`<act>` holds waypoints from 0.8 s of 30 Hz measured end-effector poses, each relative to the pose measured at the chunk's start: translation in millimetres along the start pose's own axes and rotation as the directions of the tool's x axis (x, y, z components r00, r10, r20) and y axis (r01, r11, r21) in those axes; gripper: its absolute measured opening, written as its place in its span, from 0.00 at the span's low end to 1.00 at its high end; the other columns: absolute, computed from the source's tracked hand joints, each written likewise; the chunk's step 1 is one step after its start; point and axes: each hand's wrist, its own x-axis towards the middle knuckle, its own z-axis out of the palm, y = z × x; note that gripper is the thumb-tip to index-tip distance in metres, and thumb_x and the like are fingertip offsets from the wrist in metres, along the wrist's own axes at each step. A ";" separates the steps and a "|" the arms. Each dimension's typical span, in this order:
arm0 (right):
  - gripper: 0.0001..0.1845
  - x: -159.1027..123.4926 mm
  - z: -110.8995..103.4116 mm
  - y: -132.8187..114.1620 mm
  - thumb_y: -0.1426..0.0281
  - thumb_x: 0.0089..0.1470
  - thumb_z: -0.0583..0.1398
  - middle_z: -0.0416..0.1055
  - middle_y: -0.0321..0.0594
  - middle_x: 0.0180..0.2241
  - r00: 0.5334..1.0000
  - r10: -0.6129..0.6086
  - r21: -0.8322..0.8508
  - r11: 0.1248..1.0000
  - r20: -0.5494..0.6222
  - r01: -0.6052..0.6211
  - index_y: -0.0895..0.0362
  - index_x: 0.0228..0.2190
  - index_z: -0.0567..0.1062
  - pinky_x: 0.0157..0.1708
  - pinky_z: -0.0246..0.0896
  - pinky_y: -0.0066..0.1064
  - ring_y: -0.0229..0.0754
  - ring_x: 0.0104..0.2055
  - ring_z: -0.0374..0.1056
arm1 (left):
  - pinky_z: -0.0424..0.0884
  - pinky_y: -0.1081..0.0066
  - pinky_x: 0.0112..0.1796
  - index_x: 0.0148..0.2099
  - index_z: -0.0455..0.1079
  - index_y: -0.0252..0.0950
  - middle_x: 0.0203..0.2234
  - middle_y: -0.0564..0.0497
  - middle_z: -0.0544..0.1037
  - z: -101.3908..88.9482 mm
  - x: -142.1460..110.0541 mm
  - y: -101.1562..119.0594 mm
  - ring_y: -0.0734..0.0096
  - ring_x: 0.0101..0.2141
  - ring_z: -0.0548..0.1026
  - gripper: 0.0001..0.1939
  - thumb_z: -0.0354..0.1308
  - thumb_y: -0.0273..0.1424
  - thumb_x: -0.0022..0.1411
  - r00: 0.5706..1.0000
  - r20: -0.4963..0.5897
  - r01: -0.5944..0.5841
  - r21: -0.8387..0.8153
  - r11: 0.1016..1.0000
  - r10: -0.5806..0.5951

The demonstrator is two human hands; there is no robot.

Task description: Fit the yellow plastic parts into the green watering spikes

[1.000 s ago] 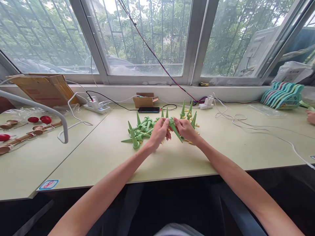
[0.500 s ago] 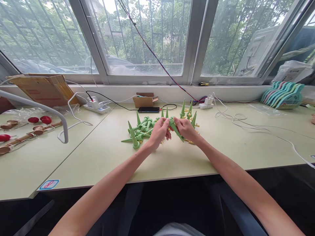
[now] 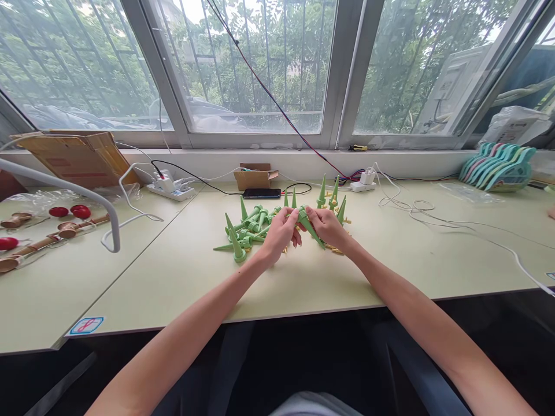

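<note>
My left hand (image 3: 281,232) and my right hand (image 3: 329,227) meet over the middle of the table, both closed on one green plastic watering spike (image 3: 314,232). Its pointed end slants down to the right, towards me, while its collar sits between my fingertips. Left of my hands lies a heap of similar green spikes (image 3: 255,222), some on their sides and a few upright. Behind my right hand more spikes (image 3: 321,192) stand point up, with small yellow pieces (image 3: 335,249) around them. My fingers hide part of the held spike.
A black phone (image 3: 262,193) lies before a small open cardboard box (image 3: 255,176). Power strips (image 3: 173,190) and loose white cables (image 3: 472,227) run along the back and right. Wooden pieces with red balls (image 3: 59,211) lie at left. Teal plastic items (image 3: 498,167) stand at far right.
The held spike's tip has shifted very slightly to the right. Both hands keep nearly the same place and grip. At the right edge, another person's hand has moved slightly.
</note>
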 end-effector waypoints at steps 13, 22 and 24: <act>0.32 0.6 -0.9 1.1 0.48 0.64 0.47 0.54 0.31 0.16 1.000 -0.008 0.013 1.000 0.013 0.008 0.57 0.17 0.61 0.23 0.46 0.29 0.33 0.20 0.49 | 0.63 0.77 0.15 0.38 0.59 0.37 0.25 0.53 0.75 0.4 -2.1 3.3 0.80 0.14 0.68 0.15 0.53 0.43 0.66 1.000 0.004 0.018 0.003 1.000 -0.018; 0.32 1.0 -0.9 3.2 0.46 0.63 0.46 0.52 0.31 0.16 1.000 0.001 -0.010 1.000 0.010 -0.001 0.56 0.17 0.59 0.23 0.46 0.29 0.33 0.20 0.48 | 0.63 0.77 0.16 0.38 0.59 0.37 0.25 0.54 0.74 1.1 -2.9 4.6 0.79 0.14 0.68 0.14 0.53 0.42 0.66 1.000 0.002 0.022 -0.009 1.000 -0.022; 0.32 0.9 -0.8 3.4 0.46 0.63 0.46 0.52 0.31 0.16 1.000 0.005 -0.009 1.000 0.009 -0.005 0.56 0.17 0.59 0.23 0.46 0.29 0.33 0.20 0.48 | 0.64 0.76 0.16 0.38 0.60 0.37 0.25 0.53 0.74 0.8 -2.6 4.1 0.79 0.14 0.68 0.14 0.54 0.43 0.66 1.000 0.004 0.024 -0.015 1.000 -0.024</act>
